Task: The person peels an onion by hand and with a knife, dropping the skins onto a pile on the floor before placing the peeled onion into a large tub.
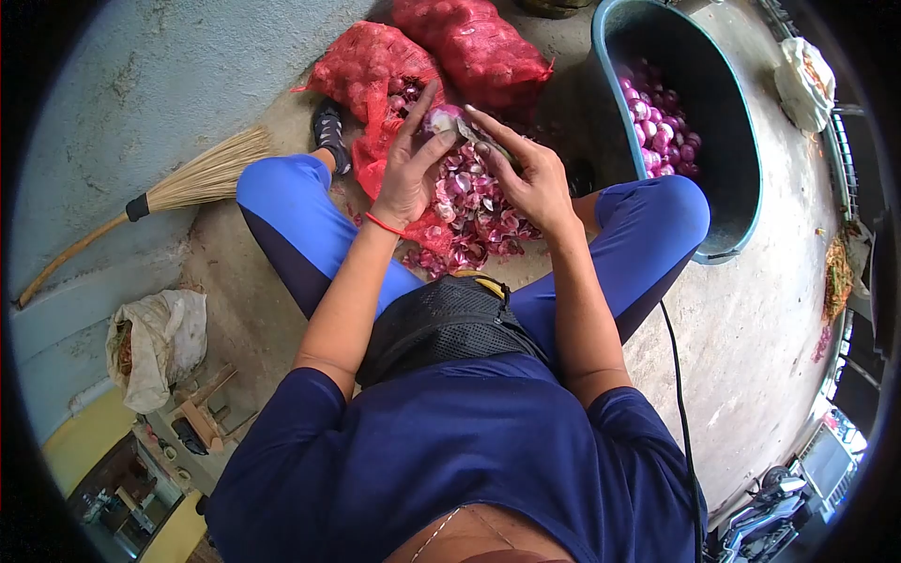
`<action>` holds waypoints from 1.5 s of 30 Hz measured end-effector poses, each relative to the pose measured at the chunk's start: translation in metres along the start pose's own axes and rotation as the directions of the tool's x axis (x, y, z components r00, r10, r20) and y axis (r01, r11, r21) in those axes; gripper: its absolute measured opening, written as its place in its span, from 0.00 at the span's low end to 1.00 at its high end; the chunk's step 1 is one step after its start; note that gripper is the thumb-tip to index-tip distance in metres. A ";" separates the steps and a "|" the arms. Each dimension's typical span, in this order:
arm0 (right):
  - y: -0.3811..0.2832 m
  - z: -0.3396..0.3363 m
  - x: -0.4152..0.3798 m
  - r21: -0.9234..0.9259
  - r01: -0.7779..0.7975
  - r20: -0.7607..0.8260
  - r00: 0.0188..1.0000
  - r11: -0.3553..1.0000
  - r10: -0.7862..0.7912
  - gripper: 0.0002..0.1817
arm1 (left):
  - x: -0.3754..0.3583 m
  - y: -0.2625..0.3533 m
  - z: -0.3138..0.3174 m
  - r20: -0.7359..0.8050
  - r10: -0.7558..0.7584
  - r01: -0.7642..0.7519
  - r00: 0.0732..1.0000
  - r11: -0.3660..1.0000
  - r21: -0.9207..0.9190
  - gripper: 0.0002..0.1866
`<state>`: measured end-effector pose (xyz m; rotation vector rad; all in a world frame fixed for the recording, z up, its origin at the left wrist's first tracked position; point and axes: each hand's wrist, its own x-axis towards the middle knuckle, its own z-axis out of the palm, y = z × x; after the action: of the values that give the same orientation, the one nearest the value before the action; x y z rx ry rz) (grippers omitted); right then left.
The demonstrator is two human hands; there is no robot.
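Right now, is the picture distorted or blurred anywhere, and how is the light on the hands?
Head view: strong fisheye bending, with black corners and curved edges, so the tub looks warped. Light is soft daylight, without glare; the left hand and right hand are sharp, holding an onion over the peels. The far edges are slightly smeared.

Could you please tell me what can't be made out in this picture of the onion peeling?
- Head view: the onion is mostly covered by the left hand, so its peeled state is unclear.
- The thin tool in the right hand is too small and blurred to identify.
- The tub wall hides how deep its peeled onions go.
- The top edge cuts off the red mesh sacks.
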<state>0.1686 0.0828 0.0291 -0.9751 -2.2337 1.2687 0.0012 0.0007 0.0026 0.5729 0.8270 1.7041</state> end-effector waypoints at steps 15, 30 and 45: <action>0.014 0.012 0.006 0.257 0.188 -0.240 0.963 0.948 -0.126 0.23 | -0.001 0.003 0.005 -0.086 -0.063 0.059 0.994 0.997 -0.050 0.22; 0.008 0.015 0.003 0.293 0.152 -0.164 0.981 0.944 -0.107 0.20 | -0.001 0.003 0.004 -0.089 -0.063 0.062 0.994 0.998 -0.018 0.22; 0.006 0.019 -0.002 0.286 0.133 -0.183 0.980 0.949 -0.083 0.24 | -0.001 0.006 0.007 0.011 -0.029 0.030 1.000 0.993 -0.116 0.30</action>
<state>0.1607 0.0725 0.0143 -0.8014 -1.8734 1.3684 0.0029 0.0010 0.0115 0.4869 0.7211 1.7092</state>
